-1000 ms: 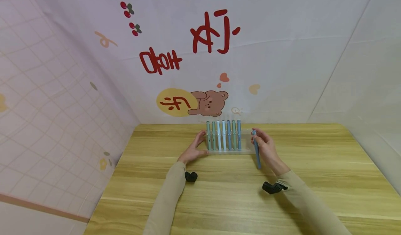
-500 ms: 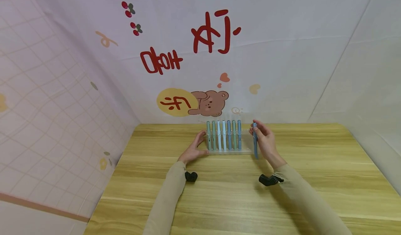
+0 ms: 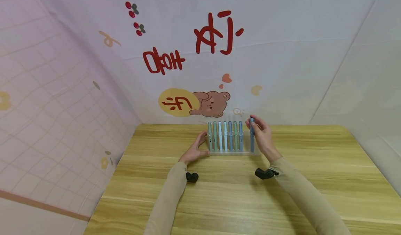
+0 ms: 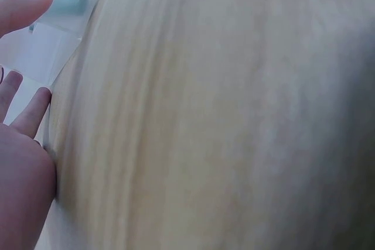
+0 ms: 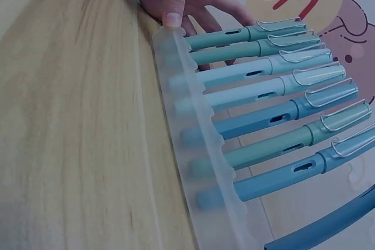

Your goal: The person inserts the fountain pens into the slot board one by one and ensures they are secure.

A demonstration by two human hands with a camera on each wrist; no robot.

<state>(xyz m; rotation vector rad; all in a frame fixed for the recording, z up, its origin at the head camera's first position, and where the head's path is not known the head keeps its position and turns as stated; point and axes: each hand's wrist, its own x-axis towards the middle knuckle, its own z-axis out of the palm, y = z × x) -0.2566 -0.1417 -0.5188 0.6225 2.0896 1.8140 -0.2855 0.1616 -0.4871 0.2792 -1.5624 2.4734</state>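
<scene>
A clear pen rack stands near the back of the table, with several capped fountain pens in green, pale blue and blue leaning in its slots. My left hand holds the rack's left end, thumb on the front lip and fingers behind. At the right end my right hand pinches a blue fountain pen near its top, between thumb and fingers. That pen is nearly upright, its lower end close to the lip; whether it touches the slot I cannot tell.
The wooden table extends toward me and to both sides. A white printed wall cloth hangs right behind the rack. Between the row of pens and the held pen there is a gap.
My right hand has moved up and left with the blue pen, from in front of the rack's right end to over it. The pen now stands straighter. My left hand stays in place.
</scene>
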